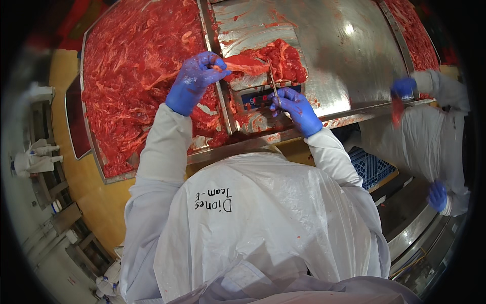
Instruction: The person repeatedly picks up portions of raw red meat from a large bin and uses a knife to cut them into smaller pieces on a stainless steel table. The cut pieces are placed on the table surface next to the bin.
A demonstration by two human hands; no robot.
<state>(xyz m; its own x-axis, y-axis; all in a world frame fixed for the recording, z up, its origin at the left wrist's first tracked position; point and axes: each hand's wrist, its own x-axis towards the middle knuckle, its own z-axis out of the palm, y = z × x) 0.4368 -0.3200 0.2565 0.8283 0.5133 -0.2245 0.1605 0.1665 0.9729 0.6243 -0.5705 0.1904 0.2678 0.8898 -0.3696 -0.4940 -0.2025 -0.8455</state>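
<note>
My left hand (195,81), in a blue glove, pinches the left end of a strip of raw red meat (245,66) and holds it stretched sideways. The strip runs right to a thicker lump of meat (288,61) lying on a weighing scale. My right hand (297,109), also gloved in blue, is closed round what look like slim metal scissors (273,81). Their blades point away from me and touch or cross the meat near where strip and lump join. Between my hands shows the scale's dark blue front panel (248,100) with a red lit display.
A metal-rimmed bin (92,147) full of meat trimmings stands left, behind a raised steel divider (223,101). The steel worktop (349,61) stretches right to more meat (412,25). At the right, a co-worker's gloved hand (403,87) holds a meat piece. A blue crate (369,164) sits below.
</note>
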